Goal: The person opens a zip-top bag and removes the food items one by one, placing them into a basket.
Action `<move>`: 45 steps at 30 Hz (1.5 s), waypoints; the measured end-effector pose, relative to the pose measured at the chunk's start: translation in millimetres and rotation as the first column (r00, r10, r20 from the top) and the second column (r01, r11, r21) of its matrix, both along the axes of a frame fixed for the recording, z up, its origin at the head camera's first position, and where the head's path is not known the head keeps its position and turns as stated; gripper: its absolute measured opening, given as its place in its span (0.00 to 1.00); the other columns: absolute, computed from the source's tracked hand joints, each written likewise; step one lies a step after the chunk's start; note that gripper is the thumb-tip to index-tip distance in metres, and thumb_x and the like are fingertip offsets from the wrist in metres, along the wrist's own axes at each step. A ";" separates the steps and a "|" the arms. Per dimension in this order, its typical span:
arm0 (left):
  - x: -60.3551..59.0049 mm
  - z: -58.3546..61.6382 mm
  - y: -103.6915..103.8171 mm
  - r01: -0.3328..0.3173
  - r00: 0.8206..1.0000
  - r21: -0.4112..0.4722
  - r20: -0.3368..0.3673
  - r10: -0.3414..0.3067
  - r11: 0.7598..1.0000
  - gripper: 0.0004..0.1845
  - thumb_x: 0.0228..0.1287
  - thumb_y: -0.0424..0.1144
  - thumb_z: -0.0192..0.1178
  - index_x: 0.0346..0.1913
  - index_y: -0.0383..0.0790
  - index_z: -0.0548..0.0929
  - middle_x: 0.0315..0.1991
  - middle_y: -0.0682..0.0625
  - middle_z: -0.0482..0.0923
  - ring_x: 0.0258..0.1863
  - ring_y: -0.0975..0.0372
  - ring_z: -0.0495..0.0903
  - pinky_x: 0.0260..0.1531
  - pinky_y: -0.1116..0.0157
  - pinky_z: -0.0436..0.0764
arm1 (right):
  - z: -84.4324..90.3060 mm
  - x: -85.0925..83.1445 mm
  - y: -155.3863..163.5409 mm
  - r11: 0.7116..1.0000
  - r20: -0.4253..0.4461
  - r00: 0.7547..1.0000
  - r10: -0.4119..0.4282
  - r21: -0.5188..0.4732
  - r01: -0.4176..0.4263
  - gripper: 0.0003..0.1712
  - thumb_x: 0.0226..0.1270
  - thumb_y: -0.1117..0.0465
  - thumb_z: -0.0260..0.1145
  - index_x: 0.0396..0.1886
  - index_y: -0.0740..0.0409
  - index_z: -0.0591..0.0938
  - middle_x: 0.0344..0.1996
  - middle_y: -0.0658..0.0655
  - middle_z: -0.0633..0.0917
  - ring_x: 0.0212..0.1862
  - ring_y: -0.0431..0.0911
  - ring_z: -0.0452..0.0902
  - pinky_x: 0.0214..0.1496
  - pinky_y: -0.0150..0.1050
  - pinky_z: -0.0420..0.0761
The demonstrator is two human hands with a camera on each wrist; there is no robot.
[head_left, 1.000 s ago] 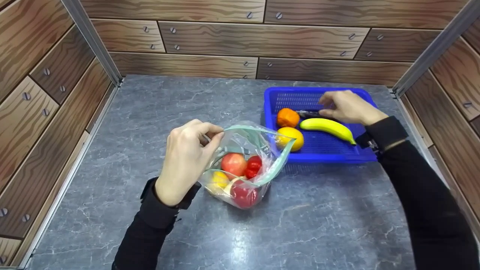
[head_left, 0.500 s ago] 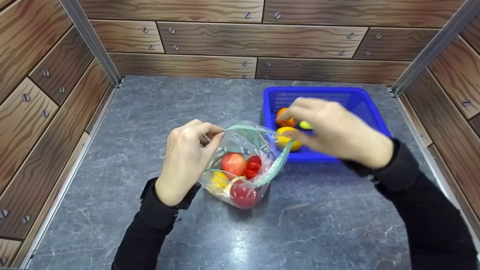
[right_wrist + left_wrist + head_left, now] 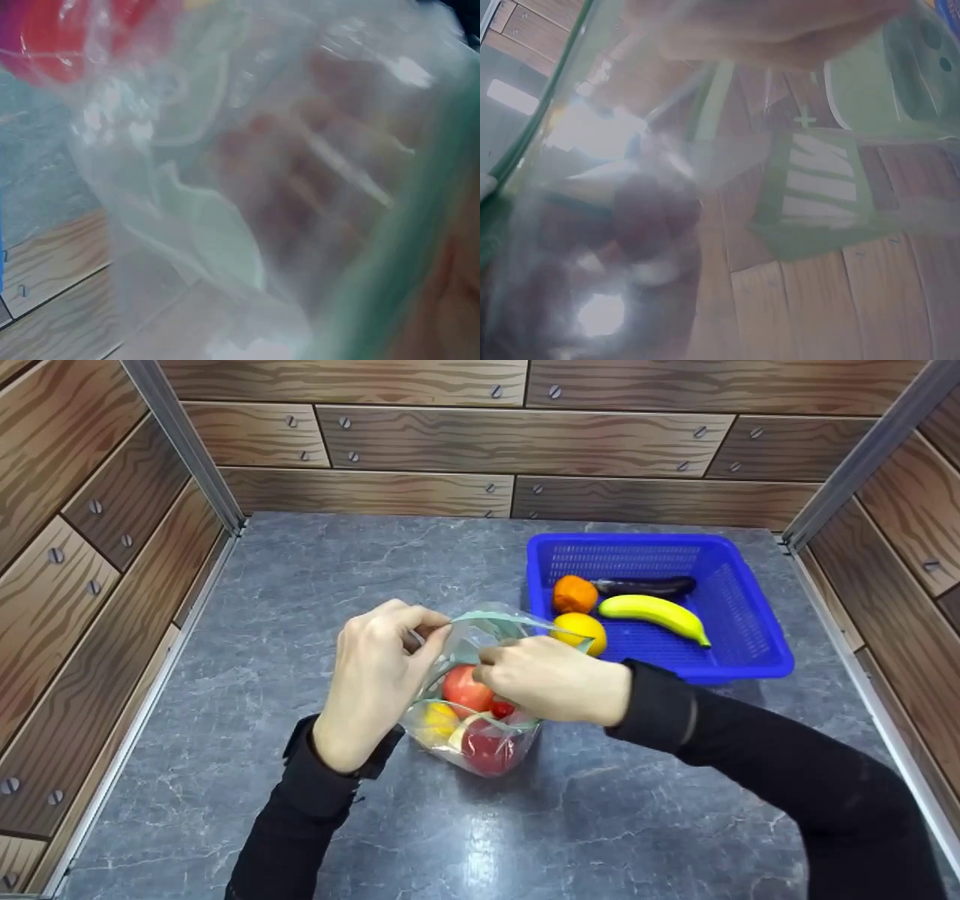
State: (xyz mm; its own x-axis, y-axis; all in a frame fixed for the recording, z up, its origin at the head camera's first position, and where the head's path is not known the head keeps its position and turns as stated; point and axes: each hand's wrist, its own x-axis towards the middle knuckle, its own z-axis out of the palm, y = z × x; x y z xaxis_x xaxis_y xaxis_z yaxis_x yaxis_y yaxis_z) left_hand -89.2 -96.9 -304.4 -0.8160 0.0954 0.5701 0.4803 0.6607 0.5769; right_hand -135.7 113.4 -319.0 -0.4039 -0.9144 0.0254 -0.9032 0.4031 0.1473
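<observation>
Evidently, the left hand [image 3: 375,682] pinches the clear plastic, green-rimmed bag [image 3: 484,617], left of the blue plastic basket [image 3: 739,673], presumably to spread its mouth; the right hand [image 3: 551,679] dips inside, fingers bent; we cannot confirm a hold.

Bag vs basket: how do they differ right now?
Look: the bag is clear with a green strip along its mouth; the basket is blue with perforated walls.
Shape: the bag is wrinkled and uneven; the basket is neatly rectangular.
Contact: the left hand pinches the bag's edge; no hand grips the basket.
Shared: both are open-topped and hold produce.
</observation>
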 end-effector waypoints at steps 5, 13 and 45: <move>-1.1 -1.4 0.3 0.001 1.000 -0.002 0.001 -0.001 1.000 0.02 0.65 0.32 0.73 0.37 0.37 0.94 0.29 0.48 0.89 0.26 0.61 0.88 0.29 0.66 0.86 | -20.9 -6.3 -5.3 0.998 0.002 1.000 -0.021 0.064 0.021 0.09 0.59 0.66 0.77 0.37 0.58 0.86 0.32 0.56 0.85 0.28 0.52 0.82 0.28 0.43 0.85; -0.4 -0.9 -0.1 0.004 1.000 -0.008 0.012 -0.004 1.000 0.02 0.64 0.31 0.73 0.37 0.39 0.94 0.29 0.48 0.89 0.26 0.61 0.87 0.29 0.66 0.85 | -40.5 -1.9 -6.1 0.994 0.057 0.998 -0.020 0.111 0.014 0.08 0.63 0.61 0.76 0.33 0.58 0.84 0.31 0.56 0.85 0.29 0.53 0.82 0.30 0.45 0.83; -4.0 -8.2 4.4 0.017 0.999 -0.020 0.042 -0.016 1.000 0.02 0.65 0.32 0.73 0.38 0.40 0.94 0.30 0.48 0.87 0.29 0.61 0.87 0.31 0.63 0.87 | -45.3 -17.3 -5.7 0.970 -0.077 0.996 -0.042 0.236 0.059 0.30 0.64 0.47 0.75 0.60 0.59 0.80 0.52 0.62 0.87 0.54 0.57 0.81 0.62 0.46 0.83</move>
